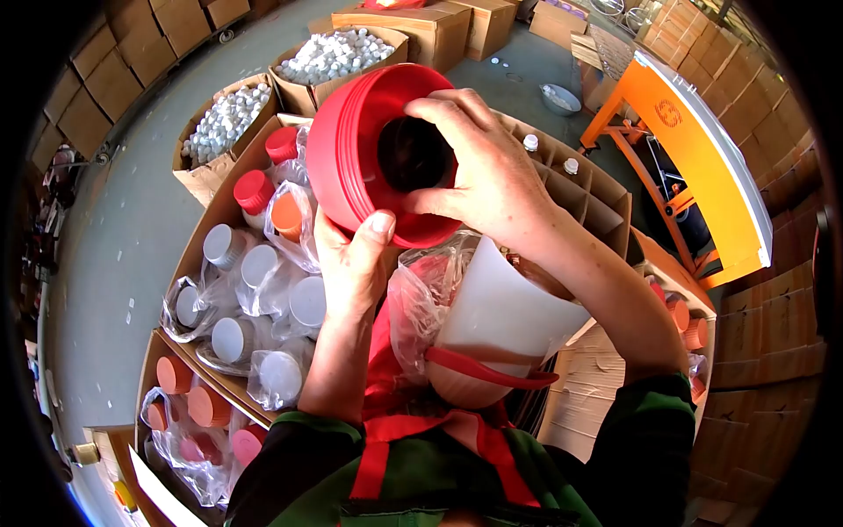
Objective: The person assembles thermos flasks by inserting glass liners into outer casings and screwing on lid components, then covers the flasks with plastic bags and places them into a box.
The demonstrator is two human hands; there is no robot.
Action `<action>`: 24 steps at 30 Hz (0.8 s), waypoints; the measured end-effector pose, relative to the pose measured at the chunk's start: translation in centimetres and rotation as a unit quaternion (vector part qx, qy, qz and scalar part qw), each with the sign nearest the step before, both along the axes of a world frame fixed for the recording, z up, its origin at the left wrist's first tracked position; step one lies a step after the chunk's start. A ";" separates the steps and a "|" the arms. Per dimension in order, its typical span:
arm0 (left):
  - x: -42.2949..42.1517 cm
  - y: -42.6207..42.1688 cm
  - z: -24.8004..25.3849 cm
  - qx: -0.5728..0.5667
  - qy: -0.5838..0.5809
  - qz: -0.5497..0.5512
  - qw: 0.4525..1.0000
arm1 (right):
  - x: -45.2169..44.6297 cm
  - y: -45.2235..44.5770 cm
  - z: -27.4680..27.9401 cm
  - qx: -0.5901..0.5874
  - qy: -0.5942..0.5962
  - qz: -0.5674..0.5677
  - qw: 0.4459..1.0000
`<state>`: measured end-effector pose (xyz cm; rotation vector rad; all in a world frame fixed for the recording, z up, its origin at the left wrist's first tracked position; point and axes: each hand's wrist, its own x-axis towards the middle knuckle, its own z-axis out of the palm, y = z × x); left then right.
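Hands [496,176] on a red container [332,162] — round, ridged, dark inside.

Two hands [492,167], one red container [338,145], six grey lids [260,266]

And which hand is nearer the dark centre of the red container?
Right. Your right hand reaches into the red container's mouth, thumb and fingers at the edges of its dark centre; your left hand supports the container's lower outer side, thumb near its rim.
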<state>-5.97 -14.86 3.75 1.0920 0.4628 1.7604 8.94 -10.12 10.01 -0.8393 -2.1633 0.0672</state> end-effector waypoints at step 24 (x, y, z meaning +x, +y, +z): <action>0.2 -1.4 1.9 -0.030 0.048 0.140 0.989 | 0.3 -0.9 0.9 -0.155 -0.024 0.040 0.987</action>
